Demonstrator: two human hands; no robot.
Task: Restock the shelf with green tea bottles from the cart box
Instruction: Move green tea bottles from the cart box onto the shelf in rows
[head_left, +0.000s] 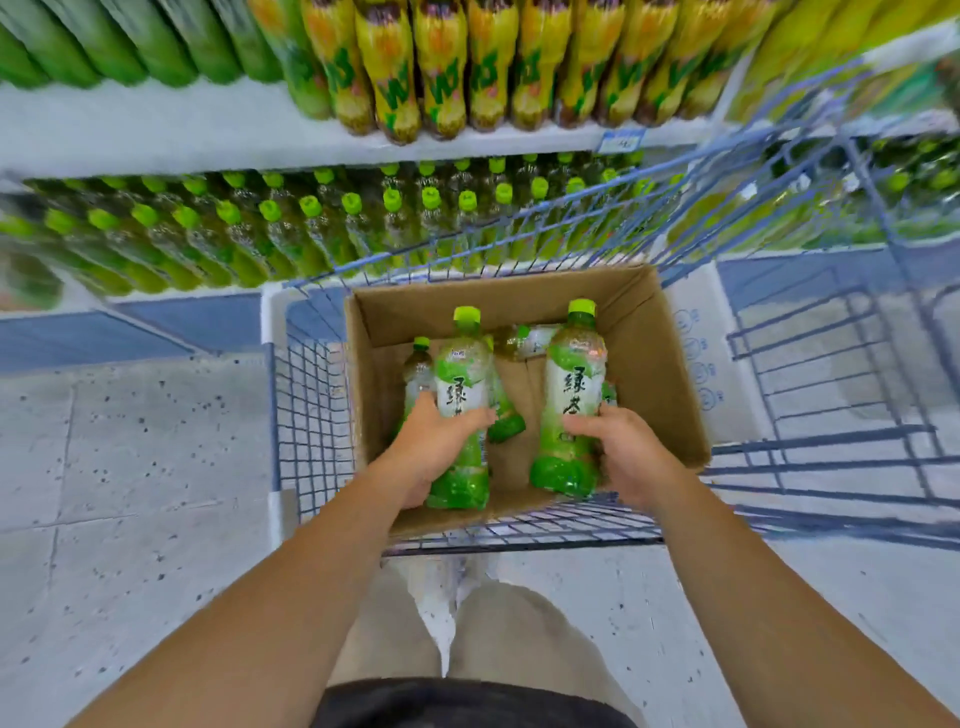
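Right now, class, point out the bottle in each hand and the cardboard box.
Left-hand bottle (461, 383), head view: on its white label.
Right-hand bottle (578, 382), head view: on its white label.
Cardboard box (650, 358), head view: on its inner right wall.

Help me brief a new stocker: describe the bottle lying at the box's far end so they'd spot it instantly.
Find the blue wire cart before the shelves, then the open cardboard box inside it. Near the box's far wall, between the caps of the two held bottles, is a green tea bottle; it alone lies on its side.
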